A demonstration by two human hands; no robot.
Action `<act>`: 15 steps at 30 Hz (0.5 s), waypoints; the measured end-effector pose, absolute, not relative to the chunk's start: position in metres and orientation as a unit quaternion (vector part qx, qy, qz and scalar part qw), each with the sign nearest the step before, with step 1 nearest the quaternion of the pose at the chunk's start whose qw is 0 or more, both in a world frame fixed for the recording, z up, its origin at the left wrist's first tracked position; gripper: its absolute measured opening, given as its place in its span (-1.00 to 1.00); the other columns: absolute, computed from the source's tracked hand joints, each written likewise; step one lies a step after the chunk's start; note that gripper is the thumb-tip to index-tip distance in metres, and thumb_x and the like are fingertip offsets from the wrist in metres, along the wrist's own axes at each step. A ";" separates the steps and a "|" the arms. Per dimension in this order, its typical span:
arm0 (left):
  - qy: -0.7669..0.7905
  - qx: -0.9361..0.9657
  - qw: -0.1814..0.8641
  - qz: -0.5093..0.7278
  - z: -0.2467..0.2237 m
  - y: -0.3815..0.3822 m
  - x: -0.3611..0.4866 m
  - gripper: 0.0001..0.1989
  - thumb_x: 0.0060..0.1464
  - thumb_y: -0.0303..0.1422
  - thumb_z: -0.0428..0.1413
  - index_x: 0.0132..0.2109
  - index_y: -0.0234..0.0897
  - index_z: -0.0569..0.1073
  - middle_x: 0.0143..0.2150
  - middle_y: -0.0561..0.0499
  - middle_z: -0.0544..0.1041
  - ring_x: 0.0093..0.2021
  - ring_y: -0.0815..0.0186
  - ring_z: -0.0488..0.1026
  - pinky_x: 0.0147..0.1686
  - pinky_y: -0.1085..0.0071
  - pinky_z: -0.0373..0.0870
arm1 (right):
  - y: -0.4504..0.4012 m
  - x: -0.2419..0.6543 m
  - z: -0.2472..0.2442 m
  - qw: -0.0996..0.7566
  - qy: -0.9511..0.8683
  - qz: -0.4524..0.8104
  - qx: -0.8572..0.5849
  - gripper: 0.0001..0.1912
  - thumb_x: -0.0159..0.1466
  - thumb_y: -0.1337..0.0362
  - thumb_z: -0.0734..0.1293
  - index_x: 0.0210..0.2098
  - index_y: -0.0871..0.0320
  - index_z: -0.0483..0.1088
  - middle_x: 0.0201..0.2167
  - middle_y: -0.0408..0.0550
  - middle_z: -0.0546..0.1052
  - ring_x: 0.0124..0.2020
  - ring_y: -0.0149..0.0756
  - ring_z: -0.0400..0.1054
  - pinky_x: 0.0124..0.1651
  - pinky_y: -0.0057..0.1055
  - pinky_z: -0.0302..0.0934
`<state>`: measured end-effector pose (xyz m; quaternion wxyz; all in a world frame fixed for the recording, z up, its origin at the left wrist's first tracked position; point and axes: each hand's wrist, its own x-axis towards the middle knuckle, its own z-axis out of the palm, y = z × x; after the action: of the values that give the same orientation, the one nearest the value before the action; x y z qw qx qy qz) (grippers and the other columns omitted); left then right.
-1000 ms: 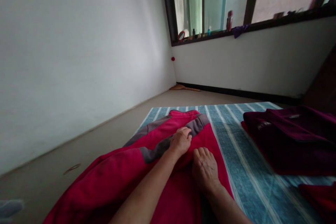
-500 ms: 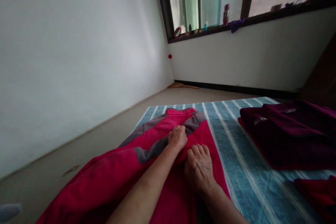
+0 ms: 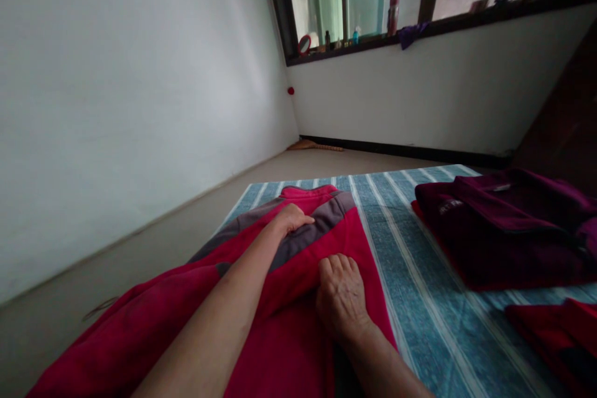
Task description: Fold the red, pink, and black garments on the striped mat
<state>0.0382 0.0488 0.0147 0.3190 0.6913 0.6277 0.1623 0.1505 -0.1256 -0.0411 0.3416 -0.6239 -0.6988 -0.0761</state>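
Farther toward the jacket's collar, the left hand has slid, partly curled; the right hand rests bunched, apparently steadying it flat on the striped cloth. Whether either pinches fabric, I cannot tell.

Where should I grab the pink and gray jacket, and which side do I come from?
I'd take the jacket by its long right edge, coming from the right, fingers tucked underneath. That edge runs fairly straight with striped cloth beside it, while the left side looks puffy and rounded, so probably harder to pinch neatly.
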 end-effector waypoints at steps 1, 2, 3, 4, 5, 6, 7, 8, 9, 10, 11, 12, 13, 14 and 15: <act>0.621 0.695 0.326 0.157 0.015 0.047 0.039 -0.68 -0.23 -0.29 0.24 -0.72 -0.25 0.29 -0.75 0.14 0.18 -0.57 0.35 0.23 -0.52 0.43 0.05 | -0.125 0.151 -0.042 0.340 -0.698 -0.077 -0.625 -0.82 0.09 0.54 0.23 -0.47 0.13 0.32 -0.47 -0.04 0.39 -0.38 -0.19 0.19 -0.23 -0.27 -0.03; 0.615 0.697 0.334 0.153 0.016 0.045 0.040 -0.72 -0.25 -0.29 0.24 -0.69 -0.26 0.32 -0.74 0.15 0.20 -0.58 0.37 0.21 -0.53 0.43 0.04 | -0.125 0.151 -0.042 0.338 -0.698 -0.078 -0.626 -0.82 0.09 0.54 0.23 -0.47 0.13 0.32 -0.47 -0.05 0.39 -0.38 -0.19 0.19 -0.24 -0.27 -0.03; 0.610 0.699 0.341 0.151 0.016 0.044 0.041 -0.76 -0.24 -0.29 0.23 -0.65 -0.26 0.35 -0.72 0.16 0.23 -0.59 0.38 0.20 -0.54 0.43 0.03 | -0.125 0.151 -0.042 0.335 -0.699 -0.079 -0.626 -0.82 0.09 0.54 0.23 -0.47 0.13 0.32 -0.47 -0.05 0.39 -0.38 -0.19 0.19 -0.25 -0.27 -0.03; 0.605 0.701 0.345 0.151 0.016 0.043 0.042 -0.80 -0.23 -0.30 0.22 -0.62 -0.26 0.36 -0.70 0.16 0.25 -0.60 0.39 0.19 -0.55 0.44 0.03 | -0.124 0.151 -0.043 0.332 -0.701 -0.078 -0.626 -0.81 0.10 0.54 0.22 -0.47 0.13 0.32 -0.47 -0.05 0.39 -0.39 -0.20 0.19 -0.25 -0.27 -0.04; 0.603 0.702 0.346 0.153 0.016 0.043 0.043 -0.81 -0.22 -0.31 0.20 -0.60 -0.25 0.36 -0.68 0.17 0.26 -0.60 0.39 0.17 -0.55 0.44 0.02 | -0.124 0.151 -0.043 0.330 -0.703 -0.077 -0.625 -0.81 0.10 0.54 0.22 -0.48 0.13 0.32 -0.47 -0.05 0.39 -0.39 -0.19 0.19 -0.26 -0.27 -0.04; 0.602 0.704 0.343 0.157 0.016 0.043 0.044 -0.82 -0.21 -0.32 0.19 -0.61 -0.25 0.35 -0.68 0.17 0.25 -0.60 0.40 0.16 -0.55 0.44 0.00 | -0.124 0.152 -0.042 0.328 -0.705 -0.076 -0.624 -0.81 0.11 0.54 0.22 -0.48 0.12 0.32 -0.48 -0.06 0.39 -0.39 -0.19 0.19 -0.26 -0.27 -0.04; 0.602 0.707 0.336 0.161 0.015 0.045 0.045 -0.80 -0.20 -0.35 0.18 -0.62 -0.25 0.32 -0.69 0.17 0.23 -0.60 0.41 0.14 -0.55 0.44 -0.01 | -0.124 0.152 -0.042 0.328 -0.706 -0.075 -0.623 -0.81 0.11 0.53 0.22 -0.48 0.12 0.33 -0.48 -0.06 0.40 -0.38 -0.19 0.19 -0.26 -0.27 -0.05; 0.602 0.709 0.327 0.166 0.014 0.046 0.046 -0.78 -0.21 -0.38 0.18 -0.65 -0.25 0.29 -0.69 0.18 0.21 -0.60 0.41 0.12 -0.54 0.44 -0.02 | -0.125 0.152 -0.041 0.330 -0.708 -0.075 -0.621 -0.81 0.11 0.53 0.22 -0.48 0.12 0.33 -0.47 -0.07 0.40 -0.38 -0.20 0.20 -0.26 -0.28 -0.05; 0.601 0.712 0.318 0.172 0.013 0.047 0.046 -0.76 -0.23 -0.41 0.19 -0.67 -0.26 0.26 -0.70 0.18 0.19 -0.59 0.42 0.10 -0.53 0.44 -0.03 | -0.125 0.152 -0.040 0.333 -0.708 -0.074 -0.618 -0.81 0.11 0.53 0.23 -0.48 0.12 0.33 -0.47 -0.07 0.40 -0.38 -0.20 0.20 -0.26 -0.28 -0.05; 0.600 0.715 0.312 0.177 0.012 0.048 0.047 -0.74 -0.24 -0.44 0.19 -0.68 -0.26 0.25 -0.70 0.18 0.18 -0.58 0.42 0.10 -0.53 0.44 -0.02 | -0.126 0.152 -0.039 0.339 -0.709 -0.073 -0.614 -0.82 0.11 0.53 0.23 -0.48 0.11 0.33 -0.47 -0.07 0.40 -0.37 -0.20 0.20 -0.26 -0.28 -0.05; 0.598 0.717 0.310 0.181 0.011 0.049 0.047 -0.74 -0.26 -0.46 0.20 -0.69 -0.26 0.24 -0.70 0.18 0.18 -0.57 0.43 0.10 -0.52 0.44 -0.02 | -0.126 0.152 -0.038 0.347 -0.709 -0.073 -0.610 -0.82 0.10 0.52 0.23 -0.49 0.11 0.32 -0.46 -0.08 0.40 -0.36 -0.21 0.20 -0.25 -0.28 -0.05; 0.595 0.717 0.312 0.183 0.011 0.049 0.047 -0.74 -0.27 -0.46 0.20 -0.68 -0.26 0.25 -0.69 0.18 0.19 -0.56 0.43 0.11 -0.51 0.45 0.00 | -0.126 0.152 -0.037 0.355 -0.709 -0.072 -0.606 -0.82 0.09 0.52 0.23 -0.49 0.11 0.32 -0.45 -0.07 0.40 -0.35 -0.21 0.20 -0.25 -0.28 -0.05; 0.592 0.717 0.320 0.183 0.011 0.049 0.046 -0.75 -0.26 -0.44 0.21 -0.67 -0.26 0.26 -0.69 0.18 0.20 -0.56 0.43 0.12 -0.51 0.45 0.01 | -0.126 0.152 -0.037 0.361 -0.708 -0.071 -0.603 -0.83 0.08 0.52 0.23 -0.49 0.11 0.32 -0.44 -0.07 0.40 -0.35 -0.21 0.20 -0.24 -0.28 -0.05; 0.589 0.714 0.333 0.181 0.012 0.049 0.045 -0.76 -0.25 -0.41 0.22 -0.66 -0.26 0.28 -0.69 0.17 0.22 -0.57 0.42 0.14 -0.51 0.45 0.04 | -0.126 0.152 -0.037 0.366 -0.706 -0.071 -0.602 -0.83 0.08 0.51 0.23 -0.49 0.11 0.31 -0.44 -0.07 0.40 -0.34 -0.20 0.19 -0.24 -0.28 -0.05; 0.585 0.711 0.348 0.177 0.014 0.049 0.043 -0.76 -0.24 -0.35 0.23 -0.64 -0.26 0.30 -0.68 0.16 0.25 -0.57 0.41 0.17 -0.51 0.45 0.07 | -0.126 0.152 -0.037 0.369 -0.703 -0.072 -0.603 -0.83 0.07 0.51 0.22 -0.49 0.11 0.31 -0.44 -0.06 0.40 -0.35 -0.20 0.19 -0.24 -0.28 -0.05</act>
<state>0.0429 0.0489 0.0141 0.3484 0.7112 0.5845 0.1765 0.1520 -0.1263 -0.0369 0.3691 -0.6033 -0.7033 -0.0719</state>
